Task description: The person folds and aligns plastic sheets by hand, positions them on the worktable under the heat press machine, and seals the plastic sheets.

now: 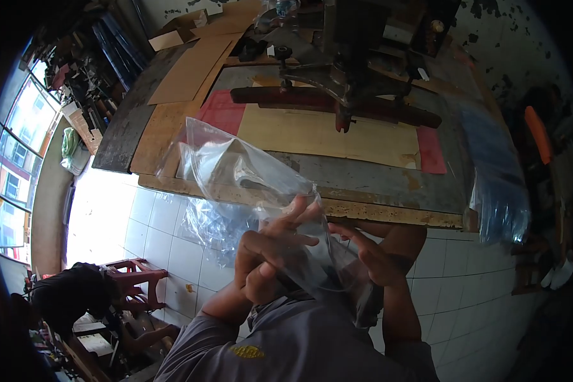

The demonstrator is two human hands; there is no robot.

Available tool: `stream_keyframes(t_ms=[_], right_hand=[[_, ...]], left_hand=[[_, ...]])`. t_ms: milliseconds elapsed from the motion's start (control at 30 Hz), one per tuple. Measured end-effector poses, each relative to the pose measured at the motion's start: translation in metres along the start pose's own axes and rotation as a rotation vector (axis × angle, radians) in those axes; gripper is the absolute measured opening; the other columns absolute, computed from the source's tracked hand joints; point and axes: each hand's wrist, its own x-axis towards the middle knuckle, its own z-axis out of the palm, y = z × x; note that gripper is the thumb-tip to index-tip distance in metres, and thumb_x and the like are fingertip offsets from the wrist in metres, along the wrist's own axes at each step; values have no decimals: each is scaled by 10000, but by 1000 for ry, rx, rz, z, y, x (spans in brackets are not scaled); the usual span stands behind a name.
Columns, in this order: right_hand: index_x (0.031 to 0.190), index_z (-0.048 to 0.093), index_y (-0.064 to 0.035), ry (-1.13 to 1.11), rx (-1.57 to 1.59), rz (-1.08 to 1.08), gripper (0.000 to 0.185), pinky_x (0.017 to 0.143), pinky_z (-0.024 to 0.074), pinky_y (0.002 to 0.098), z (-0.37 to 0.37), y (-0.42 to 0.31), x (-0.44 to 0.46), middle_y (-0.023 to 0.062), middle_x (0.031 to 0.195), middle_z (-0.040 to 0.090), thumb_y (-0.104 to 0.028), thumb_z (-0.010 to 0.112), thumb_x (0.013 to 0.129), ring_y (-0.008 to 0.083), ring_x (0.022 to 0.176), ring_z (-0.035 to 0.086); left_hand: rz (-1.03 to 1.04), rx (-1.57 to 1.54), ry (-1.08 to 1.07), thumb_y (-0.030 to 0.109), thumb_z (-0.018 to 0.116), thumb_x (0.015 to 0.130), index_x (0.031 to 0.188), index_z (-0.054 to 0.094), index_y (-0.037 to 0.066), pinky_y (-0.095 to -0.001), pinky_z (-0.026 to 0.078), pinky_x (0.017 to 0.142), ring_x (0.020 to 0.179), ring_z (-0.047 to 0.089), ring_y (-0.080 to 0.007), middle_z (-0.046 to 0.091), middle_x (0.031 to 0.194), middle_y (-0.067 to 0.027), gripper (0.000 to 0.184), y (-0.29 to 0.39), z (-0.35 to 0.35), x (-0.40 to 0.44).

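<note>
A clear plastic sheet or bag (235, 162) stretches from the front edge of the workbench (388, 213) down to my chest. My left hand (270, 251) is at the plastic, with some fingers seen through it and the thumb curled; whether it pinches the film cannot be made out. On the other side, my right hand (369, 254) has its fingers extended against the edge of the plastic. Behind them a dark metal press-like frame (344, 95) stands over a yellow board (325, 137) with red ends.
Blue-tinted clear plastic sheets (500, 178) hang over the bench's right end. Crumpled plastic (216, 223) lies below the front edge. Cardboard (194, 70) rests at the back left. Lower left are a red stool (140, 280) and another person in dark clothing (76, 296).
</note>
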Motion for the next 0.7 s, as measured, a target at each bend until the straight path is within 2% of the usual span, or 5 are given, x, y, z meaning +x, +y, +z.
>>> stream_keyframes(t_ms=[300,433,533,567,700], right_hand=[[1632,395,-50,-80,-19,18,715,1176,375,392,3,3,33,128,1425,545,-552,455,1127,216,1279,562],[1535,521,-31,-162,222,229,565,947,491,290,10,17,27,37,1164,623,-370,628,1096,116,983,608],[1466,578,-7,-84,168,218,496,813,496,248,8,8,12,-18,965,619,-269,705,1065,66,844,586],[1448,590,-1,15,179,170,481,794,490,244,6,-2,5,-30,919,609,-256,714,1060,62,829,580],[1403,615,16,312,220,82,484,685,449,209,-14,-25,-37,-41,860,597,-230,771,1016,47,746,551]], left_hand=[[105,596,461,530,488,1104,1246,588,92,-563,527,1055,1355,570,-529,447,1619,-297,471,57,-40,-6],[329,926,553,367,400,1149,1391,474,-76,-491,524,1072,1144,693,-404,663,1209,-359,509,83,-82,7],[221,343,333,294,429,1148,1198,515,-16,-394,606,638,565,663,-321,647,680,-203,325,115,-104,21],[154,457,579,250,471,1143,1130,529,4,-298,434,415,400,488,-189,519,539,-80,254,118,-98,26],[93,722,393,207,588,1107,1146,582,-11,-229,364,430,450,502,-102,565,611,-51,221,112,-101,37]])
